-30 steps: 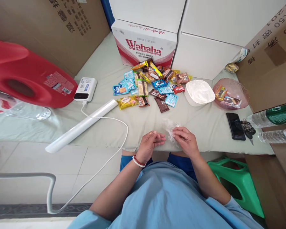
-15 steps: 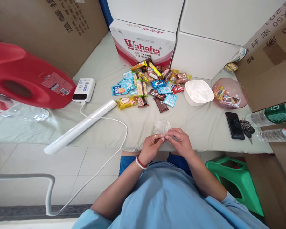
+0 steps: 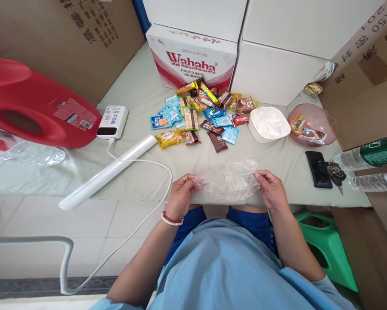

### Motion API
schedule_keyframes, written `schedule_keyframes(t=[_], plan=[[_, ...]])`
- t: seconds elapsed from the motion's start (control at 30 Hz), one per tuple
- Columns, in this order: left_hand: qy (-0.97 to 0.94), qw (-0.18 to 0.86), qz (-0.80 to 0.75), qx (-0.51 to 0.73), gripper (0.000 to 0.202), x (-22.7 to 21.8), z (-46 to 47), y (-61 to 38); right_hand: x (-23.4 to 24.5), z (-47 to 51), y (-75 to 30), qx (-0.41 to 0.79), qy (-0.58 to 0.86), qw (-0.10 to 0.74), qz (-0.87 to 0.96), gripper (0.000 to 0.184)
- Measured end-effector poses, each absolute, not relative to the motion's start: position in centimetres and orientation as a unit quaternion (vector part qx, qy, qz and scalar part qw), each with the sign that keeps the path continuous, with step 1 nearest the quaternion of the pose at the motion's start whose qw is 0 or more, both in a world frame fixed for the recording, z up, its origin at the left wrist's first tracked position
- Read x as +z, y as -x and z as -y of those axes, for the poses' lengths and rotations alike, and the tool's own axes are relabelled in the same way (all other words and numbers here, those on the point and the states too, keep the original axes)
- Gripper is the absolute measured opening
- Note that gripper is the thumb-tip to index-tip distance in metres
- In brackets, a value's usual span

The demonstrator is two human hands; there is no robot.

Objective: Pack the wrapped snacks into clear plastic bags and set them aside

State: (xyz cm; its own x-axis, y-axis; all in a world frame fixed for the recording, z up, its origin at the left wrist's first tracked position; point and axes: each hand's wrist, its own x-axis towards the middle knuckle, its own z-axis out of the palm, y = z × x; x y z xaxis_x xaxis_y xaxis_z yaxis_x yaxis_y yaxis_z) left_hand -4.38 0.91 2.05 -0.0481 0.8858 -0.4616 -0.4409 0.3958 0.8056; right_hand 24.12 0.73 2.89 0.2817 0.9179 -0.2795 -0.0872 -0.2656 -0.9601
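A crinkled clear plastic film (image 3: 236, 178) is stretched between my two hands, just above the table's front edge. My left hand (image 3: 182, 193) pinches its left end, with a ring on one finger and a beaded bracelet at the wrist. At the film's right end, my right hand (image 3: 270, 188) is closed on the edge between thumb and fingers. Beyond the film lies a heap of wrapped snacks (image 3: 209, 107) in yellow, blue, brown and red. A white plastic container (image 3: 260, 137) with something clear and filmy inside stands right of the heap.
A pink glass bowl (image 3: 329, 125) with wrapped snacks stands at the right, near a phone (image 3: 318, 169) and keys (image 3: 335, 172). On the left are a white tube (image 3: 107, 172), a power bank (image 3: 113, 120) with a cable, and a red jug (image 3: 44, 103). Boxes (image 3: 193, 56) line the back.
My hands have moved apart from where they were close together. The bunched plastic film between them is now spread out wide.
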Motion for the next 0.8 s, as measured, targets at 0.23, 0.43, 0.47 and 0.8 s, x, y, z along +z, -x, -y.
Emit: schedule_keyframes(t=[0.23,0.43,0.47,0.8], plan=[[-0.239,0.642,-0.551,0.476,0.027,1.9,-1.2,5.2,2.6,-0.5,-26.2,0.355,0.693,0.414,0.472,0.045],[-0.266,0.658,-0.504,0.492,0.017,2.7,-0.6,4.2,4.0,-1.1,-24.2,0.221,0.617,0.340,0.674,0.070],[-0.263,0.664,-0.491,0.499,0.016,3.0,-0.6,4.1,3.8,-1.5,-24.0,0.224,0.611,0.323,0.687,0.078],[-0.221,0.648,-0.475,0.552,0.020,2.8,-0.1,4.6,4.2,-5.6,-25.2,0.277,0.550,0.213,0.758,0.013]])
